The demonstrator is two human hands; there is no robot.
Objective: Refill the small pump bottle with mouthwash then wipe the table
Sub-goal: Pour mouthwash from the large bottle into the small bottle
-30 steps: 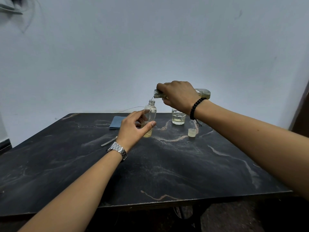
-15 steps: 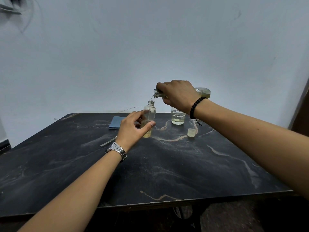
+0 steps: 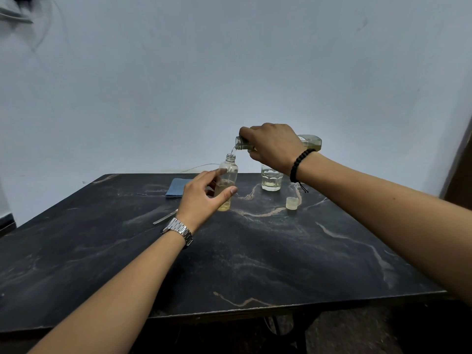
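Note:
A small clear bottle (image 3: 229, 172) stands upright and uncapped on the black marble table (image 3: 255, 251), with pale yellow liquid in its bottom third. My left hand (image 3: 204, 198) holds its lower body between thumb and fingers. My right hand (image 3: 272, 146) grips a larger mouthwash bottle (image 3: 310, 141), tipped nearly level above the small one. A thin stream runs from its mouth into the small bottle's neck. A folded blue cloth (image 3: 177, 190) lies at the back left of the table.
A glass (image 3: 271, 180) with a little pale liquid stands behind my right wrist. A small clear cap (image 3: 292, 202) sits to the right of the small bottle. A thin pump tube (image 3: 164, 217) lies left of my left wrist. A wall rises behind the table.
The liquid level in the small bottle has risen slightly. Both hands and both bottles stay almost where they were.

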